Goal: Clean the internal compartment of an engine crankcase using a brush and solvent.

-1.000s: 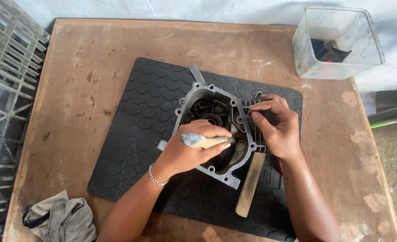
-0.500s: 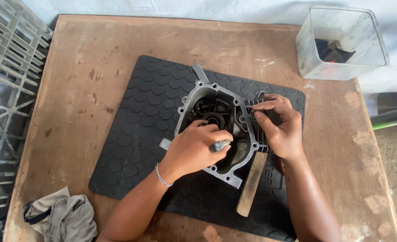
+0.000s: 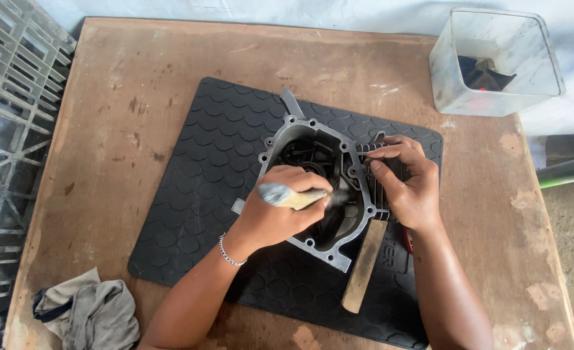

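Engine case: grey metal, lying on the black mat in the middle of my counter.
Left hand: wrapped tight on a brush, bristles inside the case.
Right hand: fingers pressed down on the fins at 3 o'clock.
How far: I think cleaning is part done; inside looks dark.
Rag: at 7 o'clock.
Clear box: at 1 o'clock.

One engine casing, one brush, one rubber mat, one rag, one tub.
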